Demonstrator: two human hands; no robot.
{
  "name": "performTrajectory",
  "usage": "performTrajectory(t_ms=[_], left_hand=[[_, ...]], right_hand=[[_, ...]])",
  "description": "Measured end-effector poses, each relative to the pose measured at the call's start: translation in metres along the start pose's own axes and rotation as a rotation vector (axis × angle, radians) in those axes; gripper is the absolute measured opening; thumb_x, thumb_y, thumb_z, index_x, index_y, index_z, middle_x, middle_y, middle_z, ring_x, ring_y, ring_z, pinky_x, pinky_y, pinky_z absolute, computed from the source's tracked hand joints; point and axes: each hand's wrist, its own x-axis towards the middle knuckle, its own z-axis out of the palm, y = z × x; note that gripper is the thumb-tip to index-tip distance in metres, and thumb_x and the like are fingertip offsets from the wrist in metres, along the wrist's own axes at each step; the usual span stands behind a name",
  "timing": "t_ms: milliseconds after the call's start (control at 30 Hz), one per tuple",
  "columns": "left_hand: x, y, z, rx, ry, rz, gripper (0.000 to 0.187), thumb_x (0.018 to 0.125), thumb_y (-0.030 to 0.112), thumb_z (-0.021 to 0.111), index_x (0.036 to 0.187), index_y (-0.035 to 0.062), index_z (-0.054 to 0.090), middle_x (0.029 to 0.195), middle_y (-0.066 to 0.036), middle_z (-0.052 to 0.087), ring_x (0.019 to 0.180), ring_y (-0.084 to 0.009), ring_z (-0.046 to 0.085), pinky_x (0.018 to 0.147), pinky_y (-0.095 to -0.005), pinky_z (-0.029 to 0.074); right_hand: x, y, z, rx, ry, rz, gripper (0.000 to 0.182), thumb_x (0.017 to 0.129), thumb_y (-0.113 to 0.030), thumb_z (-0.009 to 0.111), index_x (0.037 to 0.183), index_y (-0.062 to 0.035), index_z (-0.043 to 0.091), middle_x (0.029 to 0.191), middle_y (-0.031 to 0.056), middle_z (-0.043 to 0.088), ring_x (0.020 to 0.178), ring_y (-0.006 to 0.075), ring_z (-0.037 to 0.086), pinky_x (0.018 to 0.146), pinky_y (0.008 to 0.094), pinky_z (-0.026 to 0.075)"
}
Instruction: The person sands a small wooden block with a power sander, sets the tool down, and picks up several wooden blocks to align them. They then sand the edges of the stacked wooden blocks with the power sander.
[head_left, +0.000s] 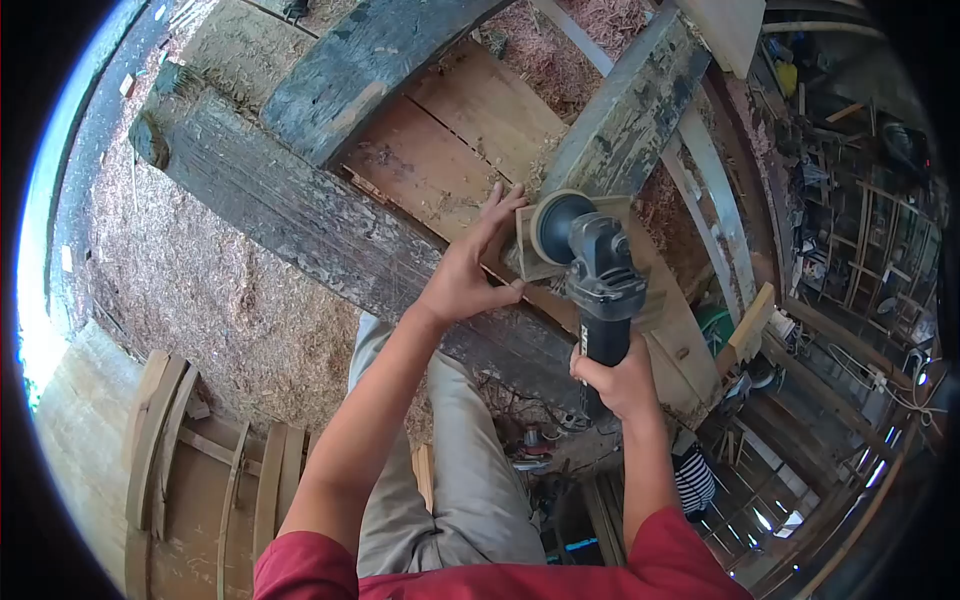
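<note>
My right hand (pixel 618 378) is wrapped round the dark body of an angle grinder (pixel 605 290). The grinder's round disc (pixel 563 228) lies against a small wooden piece (pixel 535 262) near the edge of the bench. Left of the disc, my left hand (pixel 473 268) has its fingers spread, with the thumb and fingertips at the left side of that piece. The piece rests on the weathered workbench (pixel 370 240), beside wide planks (pixel 470 130). The disc and the grinder cover part of the wooden piece.
Thick weathered beams (pixel 635 110) cross the bench top. Wood shavings (pixel 240 320) cover the ground at the left. Curved wooden pieces (pixel 160 430) stand at lower left. A striped cloth (pixel 694 482) and stacked timber lie at lower right, with a pale cord (pixel 905 390) at far right.
</note>
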Motion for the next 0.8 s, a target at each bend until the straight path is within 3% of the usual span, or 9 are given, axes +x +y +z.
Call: performTrajectory(t_ms=[67, 167, 267, 567, 800], left_hand=[[0.001, 0.002, 0.0, 0.005, 0.006, 0.002, 0.105, 0.071, 0.003, 0.08, 0.167, 0.0077, 0.038, 0.175, -0.014, 0.037, 0.168, -0.0372, 0.01, 0.134, -0.05, 0.015], [-0.002, 0.002, -0.007, 0.016, 0.01, -0.007, 0.104, 0.071, 0.003, 0.08, 0.166, 0.0066, 0.039, 0.175, -0.014, 0.037, 0.168, -0.0368, 0.01, 0.134, -0.05, 0.014], [0.0, 0.002, -0.002, 0.005, 0.02, -0.005, 0.103, 0.071, 0.004, 0.081, 0.165, 0.006, 0.039, 0.175, -0.014, 0.037, 0.168, -0.0366, 0.01, 0.135, -0.05, 0.014], [0.001, 0.001, 0.003, 0.003, 0.015, 0.003, 0.101, 0.071, 0.003, 0.081, 0.163, 0.0059, 0.041, 0.175, -0.015, 0.038, 0.168, -0.0363, 0.009, 0.134, -0.0495, 0.013], [0.0, 0.0, 0.004, 0.01, 0.026, 0.022, 0.1, 0.072, 0.003, 0.082, 0.163, 0.0061, 0.041, 0.174, -0.017, 0.038, 0.167, -0.0384, 0.012, 0.134, -0.0484, 0.019]], right_hand=[[-0.001, -0.001, 0.0, 0.013, 0.046, -0.056, 0.01, 0.076, 0.002, 0.068, 0.086, -0.0003, 0.066, 0.074, 0.005, 0.07, 0.067, 0.0132, 0.066, 0.064, 0.0306, 0.052], [0.003, 0.0, 0.009, 0.063, 0.039, -0.068, 0.009, 0.076, 0.002, 0.068, 0.084, -0.0001, 0.065, 0.073, 0.005, 0.07, 0.066, 0.0131, 0.066, 0.064, 0.0305, 0.052], [0.003, 0.0, 0.004, -0.018, -0.022, -0.004, 0.032, 0.076, -0.013, 0.078, 0.105, -0.0014, 0.068, 0.088, 0.0026, 0.069, 0.08, 0.0136, 0.063, 0.078, 0.0334, 0.053], [0.004, -0.002, 0.002, -0.012, 0.0, -0.002, 0.034, 0.076, -0.015, 0.079, 0.105, -0.0001, 0.069, 0.089, 0.0039, 0.069, 0.082, 0.014, 0.063, 0.079, 0.0341, 0.053], [0.006, -0.008, 0.007, -0.028, -0.005, -0.02, 0.033, 0.076, -0.014, 0.079, 0.103, 0.0001, 0.069, 0.088, 0.0045, 0.069, 0.081, 0.0146, 0.064, 0.078, 0.0345, 0.053]])
